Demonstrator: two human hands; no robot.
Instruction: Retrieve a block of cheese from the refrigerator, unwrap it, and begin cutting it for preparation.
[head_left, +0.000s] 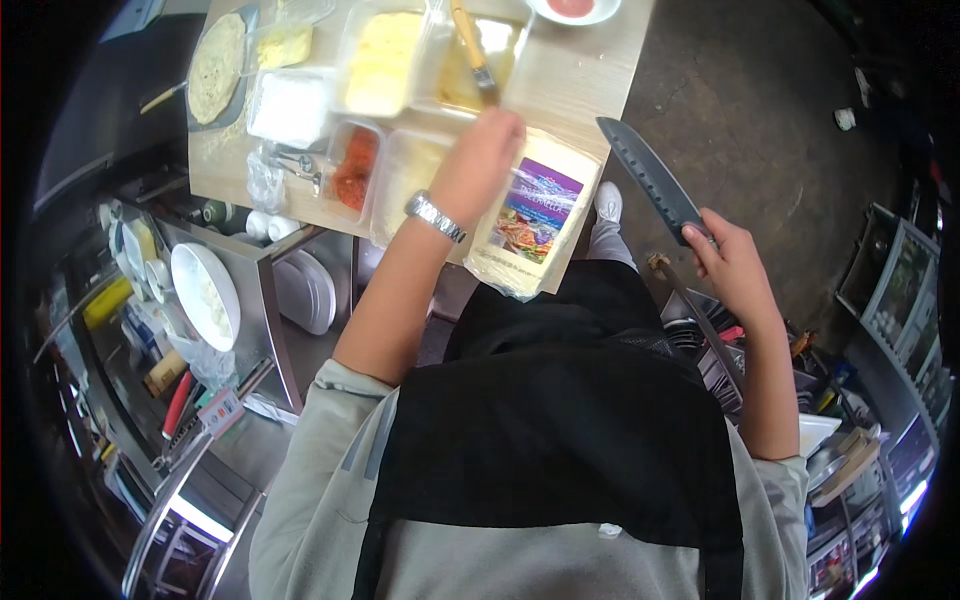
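My right hand (726, 262) is closed round the handle of a large kitchen knife (651, 178), its dimpled blade pointing up and left beyond the table's right edge. My left hand (484, 161), with a metal watch (435, 215) on the wrist, is at the upper left corner of a plastic-wrapped block of mozzarella cheese (536, 214). Its fingers are bent and partly blurred; whether they grip the wrap cannot be told. Just above them, a wooden-handled brush (472, 45) lies across a plastic tub of yellowish liquid (450, 82).
Tubs of yellow food (384, 60), white food (289, 109) and red food (354, 169) stand left of the cheese. A flat round dough (216, 69) lies at the far left. A white bowl (574, 9) stands at the top. An open drawer (262, 330) is at lower left.
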